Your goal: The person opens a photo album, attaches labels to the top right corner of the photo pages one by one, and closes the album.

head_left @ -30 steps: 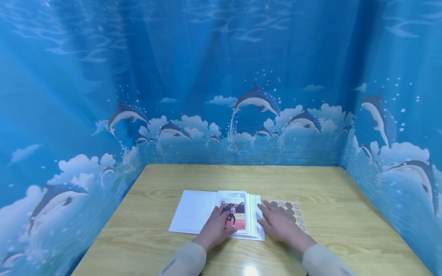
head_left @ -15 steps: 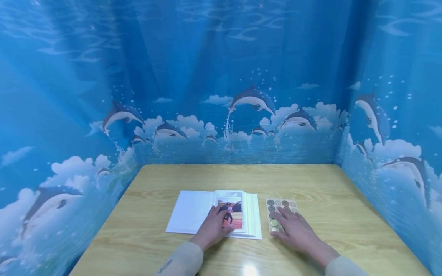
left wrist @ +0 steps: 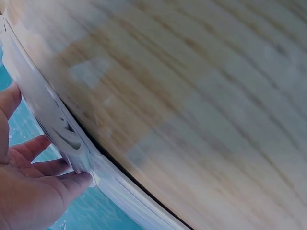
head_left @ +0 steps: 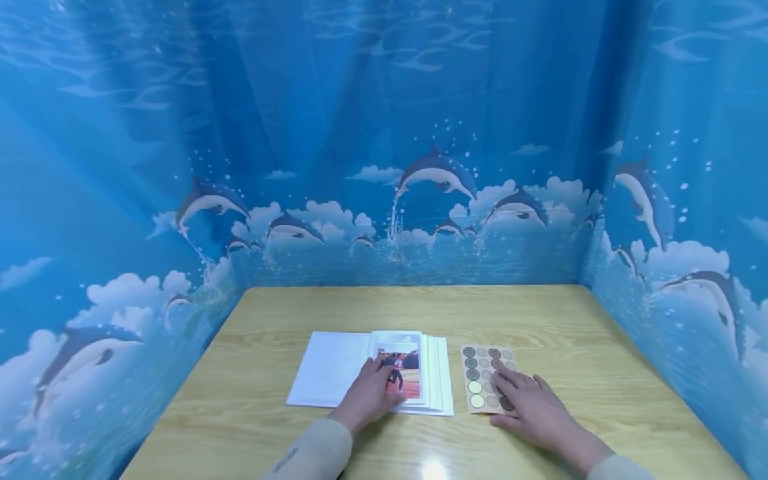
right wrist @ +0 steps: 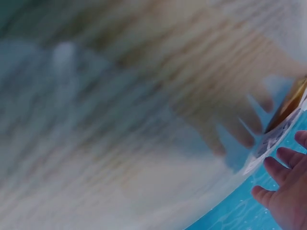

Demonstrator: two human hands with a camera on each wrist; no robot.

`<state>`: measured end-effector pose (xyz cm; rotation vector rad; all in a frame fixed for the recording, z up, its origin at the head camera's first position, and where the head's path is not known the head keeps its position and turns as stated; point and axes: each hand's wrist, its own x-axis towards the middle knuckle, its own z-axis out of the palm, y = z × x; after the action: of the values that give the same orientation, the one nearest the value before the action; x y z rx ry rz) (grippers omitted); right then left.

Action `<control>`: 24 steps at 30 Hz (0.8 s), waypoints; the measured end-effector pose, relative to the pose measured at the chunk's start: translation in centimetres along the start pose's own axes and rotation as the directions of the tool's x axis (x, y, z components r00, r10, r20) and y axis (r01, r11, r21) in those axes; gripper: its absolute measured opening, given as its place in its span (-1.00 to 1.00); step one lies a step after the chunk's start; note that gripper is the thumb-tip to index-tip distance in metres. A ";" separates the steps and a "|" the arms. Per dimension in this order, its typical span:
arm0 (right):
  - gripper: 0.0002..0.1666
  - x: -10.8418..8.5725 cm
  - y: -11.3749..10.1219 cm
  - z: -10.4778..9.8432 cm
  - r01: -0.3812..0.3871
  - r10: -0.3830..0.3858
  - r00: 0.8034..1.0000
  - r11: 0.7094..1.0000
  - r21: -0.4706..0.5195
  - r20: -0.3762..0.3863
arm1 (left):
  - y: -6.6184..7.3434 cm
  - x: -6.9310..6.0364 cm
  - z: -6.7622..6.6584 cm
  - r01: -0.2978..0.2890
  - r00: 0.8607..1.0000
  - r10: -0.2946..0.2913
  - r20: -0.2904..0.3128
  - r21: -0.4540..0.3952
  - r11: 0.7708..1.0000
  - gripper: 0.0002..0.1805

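Observation:
A white photo album [head_left: 329,368] lies spread on the table, with a photo [head_left: 411,379] of a running person in its page pocket. My left hand [head_left: 366,395] rests on that page, fingertips on the photo's left part. In the left wrist view, the left hand's fingers [left wrist: 79,179] touch the album [left wrist: 53,112]. To the album's right is a tan sheet of round stickers [head_left: 483,352] in dark, pale and yellowish tones. My right hand [head_left: 536,408] lies over the sheet's lower right, fingers loosely extended, covering some stickers. The right wrist view shows the hand [right wrist: 288,179] beside the sheet [right wrist: 277,136].
The wood-grain table [head_left: 414,307] has a glossy surface that reflects light near its front. Blue dolphin-print curtains [head_left: 336,160] enclose the back and both sides. A narrow strip of tabletop separates album and sticker sheet.
My right hand has moved from the album's right edge rightward onto the sticker sheet, leaving more stickers visible. The sheet appears slightly turned. My left hand has stayed on the page.

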<state>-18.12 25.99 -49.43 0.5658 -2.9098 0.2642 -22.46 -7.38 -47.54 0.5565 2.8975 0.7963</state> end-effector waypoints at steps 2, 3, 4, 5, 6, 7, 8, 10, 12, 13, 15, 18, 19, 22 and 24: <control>0.00 0.0 0.1 0.2 -0.003 0.003 1.000 1.000 -0.005 0.010 | 0.1 0.2 0.0 0.008 1.000 -0.008 0.002 0.013 1.000 -0.26; -0.01 0.0 0.2 0.2 -0.003 0.003 1.000 1.000 -0.009 0.013 | 0.2 0.3 0.0 0.014 1.000 -0.014 0.004 0.019 1.000 -0.26; -0.02 0.0 0.2 0.3 -0.002 0.002 1.000 1.000 -0.013 0.016 | 0.2 0.4 0.1 0.020 1.000 -0.020 0.004 0.025 0.999 -0.26; -0.04 0.0 0.3 0.4 -0.002 0.002 1.000 1.000 -0.015 0.018 | 0.3 0.4 0.1 0.027 1.000 -0.027 0.005 0.031 0.999 -0.26; -0.05 0.1 0.3 0.4 -0.002 0.003 1.000 1.000 -0.019 0.019 | 0.3 0.5 0.1 0.032 0.999 -0.032 0.005 0.036 0.999 -0.26; -0.08 0.2 0.3 0.5 -0.003 0.003 1.000 1.000 -0.020 0.021 | 0.4 0.6 0.2 0.040 0.999 -0.040 0.007 0.040 0.998 -0.26; -0.10 0.2 0.3 0.5 -0.002 0.003 1.000 1.000 -0.019 0.020 | 0.4 0.6 0.2 0.045 0.999 -0.045 0.007 0.045 0.998 -0.26; -0.15 0.4 0.2 0.5 0.002 -0.002 1.000 1.000 -0.018 0.012 | 0.5 0.7 0.2 0.051 0.999 -0.052 0.005 0.049 0.997 -0.26; -0.21 0.6 0.2 0.5 0.006 -0.006 1.000 1.000 -0.015 0.001 | 0.5 0.6 0.2 0.052 0.999 -0.052 -0.001 0.049 0.997 -0.26; -0.23 0.7 0.1 0.5 0.010 -0.010 1.000 1.000 -0.013 -0.006 | 0.5 0.6 0.2 0.055 0.998 -0.055 -0.001 0.043 0.998 -0.26; -0.28 0.9 0.0 0.5 0.025 -0.026 0.999 1.000 -0.013 -0.028 | 0.6 0.6 0.2 0.059 0.998 -0.059 -0.006 0.032 0.998 -0.26; -0.34 1.2 -0.1 0.4 0.041 -0.042 0.998 0.999 -0.009 -0.053 | 0.7 0.5 0.2 0.081 0.997 -0.081 -0.011 0.002 0.997 -0.26; -0.36 1.2 -0.2 0.4 0.044 -0.044 0.997 0.999 -0.010 -0.061 | 0.7 0.6 0.3 0.088 0.996 -0.088 -0.013 -0.008 0.996 -0.26; -0.40 1.4 -0.4 0.3 0.044 -0.045 0.996 0.999 -0.011 -0.071 | 0.7 0.7 0.4 0.097 0.995 -0.098 -0.029 -0.028 0.995 -0.27; -0.43 1.5 -0.5 0.3 0.050 -0.052 0.995 0.999 -0.021 -0.082 | 0.7 0.7 0.6 0.089 0.995 -0.091 -0.046 -0.036 0.995 -0.28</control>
<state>-19.38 24.90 -49.38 0.6107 -2.8115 0.2475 -22.78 -6.27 -47.64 0.4055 2.9224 0.8555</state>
